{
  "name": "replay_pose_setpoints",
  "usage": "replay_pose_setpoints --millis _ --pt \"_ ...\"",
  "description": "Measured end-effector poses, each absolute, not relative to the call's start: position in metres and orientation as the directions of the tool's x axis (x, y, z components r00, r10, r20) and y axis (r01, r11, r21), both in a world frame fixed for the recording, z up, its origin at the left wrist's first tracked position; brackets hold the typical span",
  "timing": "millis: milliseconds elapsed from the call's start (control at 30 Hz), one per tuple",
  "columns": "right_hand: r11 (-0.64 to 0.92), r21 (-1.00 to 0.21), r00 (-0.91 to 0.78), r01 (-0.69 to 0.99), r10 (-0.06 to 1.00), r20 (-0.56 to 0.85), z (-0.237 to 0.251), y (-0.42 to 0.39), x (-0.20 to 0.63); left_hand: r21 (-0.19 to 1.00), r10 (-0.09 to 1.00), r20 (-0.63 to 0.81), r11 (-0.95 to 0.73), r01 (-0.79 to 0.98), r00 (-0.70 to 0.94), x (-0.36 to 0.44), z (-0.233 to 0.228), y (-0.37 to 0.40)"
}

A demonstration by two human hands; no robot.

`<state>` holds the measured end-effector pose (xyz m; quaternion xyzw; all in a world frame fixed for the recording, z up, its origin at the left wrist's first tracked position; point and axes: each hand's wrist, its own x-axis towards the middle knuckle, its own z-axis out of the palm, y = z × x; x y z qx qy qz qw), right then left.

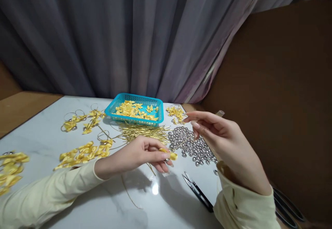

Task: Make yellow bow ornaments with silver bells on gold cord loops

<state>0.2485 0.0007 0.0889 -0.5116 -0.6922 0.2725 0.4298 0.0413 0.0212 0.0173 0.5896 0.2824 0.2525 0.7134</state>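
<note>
Grey curtains hang behind a white marble-look table [46, 135]. The left hand [137, 154] pinches a small yellow ribbon bow [169, 154] between thumb and fingertips, low over the tabletop, with a thin gold cord [129, 192] trailing beneath. The right hand [220, 137] hovers above a heap of silver bells [190, 144], fingers loosely curled — whether it holds anything is unclear. Beyond lie gold wires [141, 132] and a turquoise basket [158, 113] of bows; black snips [198, 191] rest nearby. No writing is readable.

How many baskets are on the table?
1: a blue basket of yellow bows at the table's far edge by the curtain, beyond both hands. No other shows.
</note>
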Motion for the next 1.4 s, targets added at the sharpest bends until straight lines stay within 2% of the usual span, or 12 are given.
replay_pose_setpoints --millis 200,300,367,433,600,800,967,1400 --pt "0.316 -0.776 -0.167 0.546 0.949 0.269 0.087 0.001 0.253 0.978 0.69 -0.114 0.202 -0.04 0.715 0.04 0.02 0.021" --pt "0.368 -0.657 -0.268 0.658 0.93 0.252 0.083 0.001 0.25 0.977 0.699 -0.118 0.209 -0.045 0.705 0.039 0.022 0.021" --pt "0.415 -0.567 -0.372 0.711 0.907 0.197 0.08 0.001 0.246 0.976 0.71 -0.123 0.213 -0.045 0.694 0.038 0.023 0.022" --pt "0.452 -0.531 -0.462 0.717 0.878 0.124 0.076 0.001 0.242 0.977 0.712 -0.13 0.212 -0.034 0.69 0.038 0.024 0.022" --pt "0.467 -0.632 -0.588 0.619 0.808 0.021 0.071 0.003 0.239 0.981 0.683 -0.121 0.195 -0.02 0.721 0.037 0.027 0.022" --pt "0.338 -0.74 -0.614 0.581 0.779 -0.127 0.073 0.007 0.245 0.981 0.628 -0.085 0.189 -0.046 0.774 0.037 0.033 0.02" --pt "0.194 -0.83 -0.612 0.523 0.764 -0.207 0.072 0.006 0.247 0.987 0.627 -0.056 0.151 -0.051 0.777 0.036 0.033 0.022" --pt "0.082 -0.859 -0.565 0.505 0.784 -0.258 0.078 0.004 0.244 0.993 0.662 -0.053 0.116 -0.032 0.747 0.035 0.032 0.02"
